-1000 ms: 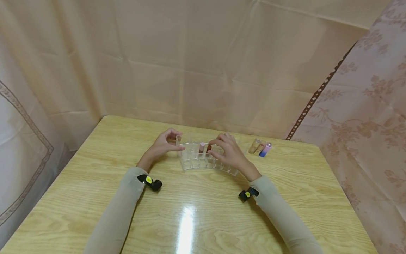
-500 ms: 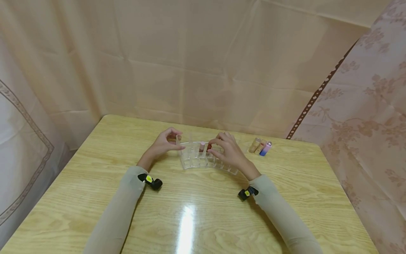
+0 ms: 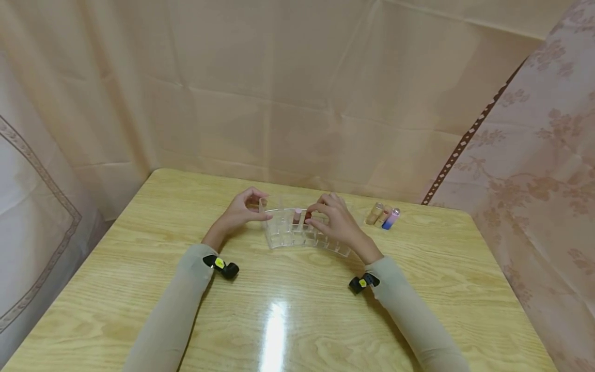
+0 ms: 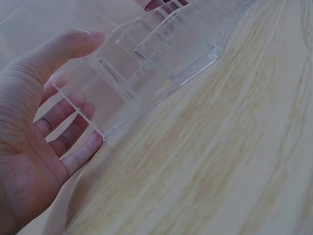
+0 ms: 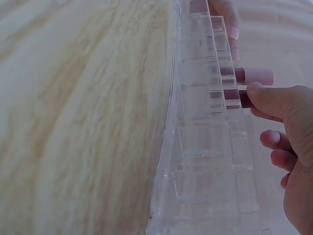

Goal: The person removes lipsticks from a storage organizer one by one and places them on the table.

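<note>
A clear, curved, tiered lipstick organizer (image 3: 279,241) stands on the table. My left hand (image 3: 239,211) grips its left end; in the left wrist view the thumb lies over the top and the other fingers reach around the side wall (image 4: 93,105). Thumb and fingers of my right hand (image 3: 338,221) pinch a dark red lipstick (image 5: 246,99), whose lower end sits in a slot of the back row. Just left of it, a lipstick with a pale pink cap (image 3: 297,214) stands upright in another slot. Part of the organizer's right side is hidden by my right hand.
Right of the organizer, two gold-toned tubes (image 3: 375,213) and a pink-to-blue tube (image 3: 391,219) lie side by side on the wooden table (image 3: 186,196). A beige curtain (image 3: 223,129) hangs behind the table's back edge.
</note>
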Motion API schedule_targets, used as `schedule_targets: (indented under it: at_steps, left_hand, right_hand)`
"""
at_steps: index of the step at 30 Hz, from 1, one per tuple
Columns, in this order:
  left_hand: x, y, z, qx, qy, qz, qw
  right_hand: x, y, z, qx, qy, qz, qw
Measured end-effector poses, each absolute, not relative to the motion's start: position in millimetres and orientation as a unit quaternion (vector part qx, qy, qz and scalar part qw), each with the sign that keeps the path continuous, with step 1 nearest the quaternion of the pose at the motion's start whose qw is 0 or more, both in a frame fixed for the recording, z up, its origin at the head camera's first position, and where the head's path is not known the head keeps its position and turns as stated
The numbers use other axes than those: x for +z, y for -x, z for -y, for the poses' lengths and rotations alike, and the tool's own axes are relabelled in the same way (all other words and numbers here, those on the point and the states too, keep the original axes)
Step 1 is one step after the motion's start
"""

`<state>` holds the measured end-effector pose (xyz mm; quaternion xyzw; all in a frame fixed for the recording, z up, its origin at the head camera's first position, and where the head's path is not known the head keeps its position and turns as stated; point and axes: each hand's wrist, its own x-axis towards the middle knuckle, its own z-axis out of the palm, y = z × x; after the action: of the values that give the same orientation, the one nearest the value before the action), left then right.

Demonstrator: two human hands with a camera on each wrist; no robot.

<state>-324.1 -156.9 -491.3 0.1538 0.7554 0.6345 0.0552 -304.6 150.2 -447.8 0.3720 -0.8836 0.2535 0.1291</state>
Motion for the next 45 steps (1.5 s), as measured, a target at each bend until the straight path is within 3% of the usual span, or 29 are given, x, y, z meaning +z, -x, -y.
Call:
schedule_targets:
  at_steps: [45]
  left_hand:
    - [-488.3, 322.3, 157.4, 0.63, -0.133, -0.764, 0.048]
  right_hand:
    - [-442.4, 300.0, -148.2, 0.259, -0.362, 0.889, 0.105]
